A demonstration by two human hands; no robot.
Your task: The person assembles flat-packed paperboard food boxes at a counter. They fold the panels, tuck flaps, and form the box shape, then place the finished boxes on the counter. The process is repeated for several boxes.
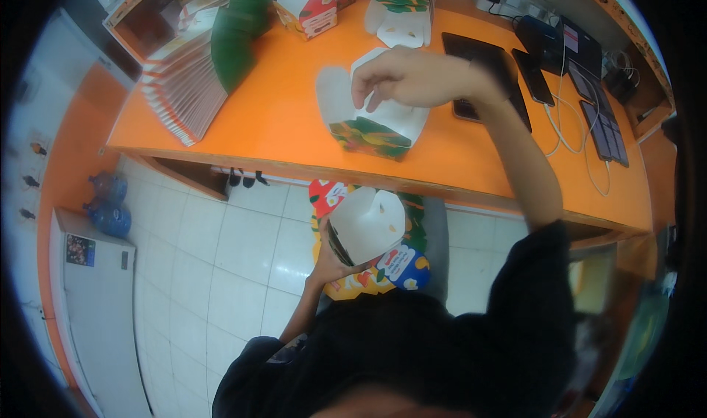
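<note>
My left hand (328, 263) grips an open paper food box (372, 223) from its lower left side, close to my body. The box has a white inside with small marks on its wall. Over the orange table, my right hand (394, 78) hangs above another open food box (368, 136), white inside with a green patterned front. Its fingers bend downward, slightly apart, and nothing shows between them. On my lap lie flat, colourful printed carton pieces (405, 267) in red, yellow, green and blue, partly hidden by the held box.
A fanned row of nested cartons (188, 97) fills the left of the orange table (280, 116). Formed boxes (305, 9) and a green stack (401, 9) stand at the back. To the right lie a dark tablet (482, 64), phones (532, 75) and white cables. Blue water bottles (110, 215) stand left.
</note>
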